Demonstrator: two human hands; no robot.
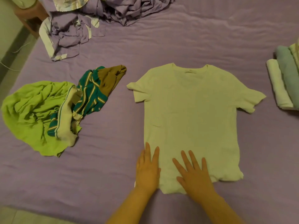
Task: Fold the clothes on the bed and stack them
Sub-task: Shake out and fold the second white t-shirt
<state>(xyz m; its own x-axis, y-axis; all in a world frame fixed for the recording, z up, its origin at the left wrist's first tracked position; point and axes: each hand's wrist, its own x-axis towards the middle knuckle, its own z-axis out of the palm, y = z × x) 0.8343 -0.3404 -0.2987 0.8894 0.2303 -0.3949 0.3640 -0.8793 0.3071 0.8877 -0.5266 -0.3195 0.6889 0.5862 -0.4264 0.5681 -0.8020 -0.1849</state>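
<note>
1. Lying flat and face-up on the purple bed (194,38), a pale t-shirt (191,113) is spread out with both short sleeves out to the sides and its collar pointing away from the person.
2. The left hand (148,168) rests flat, fingers straight, on the shirt's lower left edge, partly on the sheet.
3. The right hand (193,172) presses flat on the hem, fingers spread and straight; it grips nothing.
4. A crumpled lime-green garment (32,113) lies well to the left, tangled with a teal striped garment (90,94).
5. A stack of folded clothes (284,81) sits at the right edge.
6. A rumpled purple blanket (90,18) is heaped at the far side.
</note>
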